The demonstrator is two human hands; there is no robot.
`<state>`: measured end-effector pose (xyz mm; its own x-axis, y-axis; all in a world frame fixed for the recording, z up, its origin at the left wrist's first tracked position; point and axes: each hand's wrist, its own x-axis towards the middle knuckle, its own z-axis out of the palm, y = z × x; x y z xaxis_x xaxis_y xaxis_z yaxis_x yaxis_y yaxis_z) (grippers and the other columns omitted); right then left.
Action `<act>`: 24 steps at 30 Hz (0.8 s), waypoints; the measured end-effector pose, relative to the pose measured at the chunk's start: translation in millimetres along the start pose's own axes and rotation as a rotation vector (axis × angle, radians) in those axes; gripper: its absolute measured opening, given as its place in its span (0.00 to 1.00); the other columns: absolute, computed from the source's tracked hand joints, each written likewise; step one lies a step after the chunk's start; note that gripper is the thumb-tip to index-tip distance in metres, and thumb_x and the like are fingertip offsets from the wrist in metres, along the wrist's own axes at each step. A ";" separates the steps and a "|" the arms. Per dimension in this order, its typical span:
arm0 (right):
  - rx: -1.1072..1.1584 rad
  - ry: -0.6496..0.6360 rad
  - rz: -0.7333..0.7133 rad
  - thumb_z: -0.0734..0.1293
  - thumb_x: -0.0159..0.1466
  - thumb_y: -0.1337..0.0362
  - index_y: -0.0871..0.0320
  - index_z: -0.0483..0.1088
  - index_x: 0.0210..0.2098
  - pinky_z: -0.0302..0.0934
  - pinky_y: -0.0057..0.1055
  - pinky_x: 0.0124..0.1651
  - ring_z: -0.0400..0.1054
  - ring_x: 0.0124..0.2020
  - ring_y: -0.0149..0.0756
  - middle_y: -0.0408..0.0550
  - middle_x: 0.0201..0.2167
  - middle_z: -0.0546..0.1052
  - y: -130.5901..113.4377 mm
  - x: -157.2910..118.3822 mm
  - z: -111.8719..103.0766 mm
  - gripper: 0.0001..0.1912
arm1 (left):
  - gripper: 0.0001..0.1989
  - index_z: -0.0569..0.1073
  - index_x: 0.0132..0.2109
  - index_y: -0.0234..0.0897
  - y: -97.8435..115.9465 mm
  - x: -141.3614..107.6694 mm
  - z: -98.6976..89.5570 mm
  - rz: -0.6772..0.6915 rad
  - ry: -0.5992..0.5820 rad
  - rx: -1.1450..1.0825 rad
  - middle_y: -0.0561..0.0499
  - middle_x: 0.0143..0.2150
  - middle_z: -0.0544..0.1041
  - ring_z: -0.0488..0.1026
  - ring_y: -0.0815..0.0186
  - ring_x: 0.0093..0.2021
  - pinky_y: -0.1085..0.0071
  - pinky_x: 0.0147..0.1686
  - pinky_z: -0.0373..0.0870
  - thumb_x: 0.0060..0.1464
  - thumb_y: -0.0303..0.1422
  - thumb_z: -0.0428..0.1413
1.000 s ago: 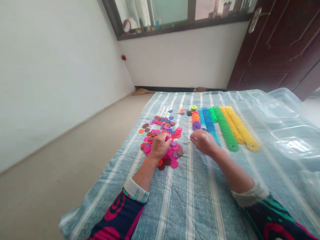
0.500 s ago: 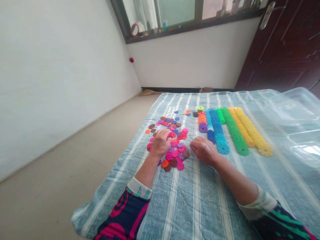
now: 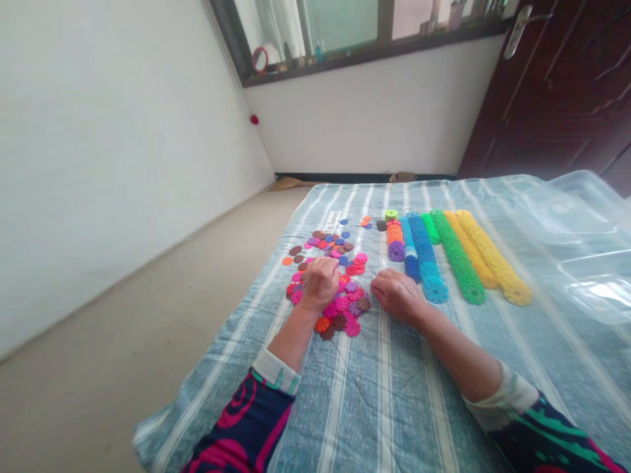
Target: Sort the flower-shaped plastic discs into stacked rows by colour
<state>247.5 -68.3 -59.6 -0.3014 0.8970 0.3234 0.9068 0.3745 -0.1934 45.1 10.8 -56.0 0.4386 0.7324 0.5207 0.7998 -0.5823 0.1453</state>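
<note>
Over a loose heap of notched plastic discs point(image 3: 341, 303) in pink, red, purple, brown and orange, my left hand point(image 3: 321, 282) is closed, its fingertips turned down among the pieces. What it pinches is hidden. To the right of the heap, my right hand point(image 3: 395, 293) rests closed on the cloth, fingers curled inward, and I cannot see what is in them. Just beyond it lie overlapping rows of discs: a short orange and purple row point(image 3: 395, 238), blue rows point(image 3: 426, 253), a long green row point(image 3: 458, 259) and yellow rows point(image 3: 495, 259).
A striped blue-grey cloth point(image 3: 276, 420) covers the surface. Clear plastic containers point(image 3: 566, 213) stand at the right. A few blue and orange discs point(image 3: 365, 221) lie near the far edge. White walls, a window ledge point(image 3: 315, 64) and a dark red door point(image 3: 547, 98) surround it.
My left hand has shifted slightly right over the heap and turned knuckles up. My right hand stays in about the same place. The whole view has moved a little.
</note>
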 end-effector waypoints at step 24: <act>-0.032 0.015 -0.006 0.63 0.66 0.67 0.58 0.73 0.28 0.49 0.31 0.35 0.64 0.36 0.35 0.47 0.31 0.74 2.2 4.1 3.3 0.11 | 0.12 0.78 0.41 0.34 1.2 18.2 9.4 -0.087 -0.103 -0.244 0.50 0.32 0.76 0.72 0.64 0.36 0.68 0.42 0.70 0.46 0.24 0.58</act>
<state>247.2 -63.0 -61.8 -0.3029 0.8909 0.3383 0.9141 0.3721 -0.1614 57.9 26.7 -54.2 0.4219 0.8081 0.4111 0.7197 -0.5743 0.3902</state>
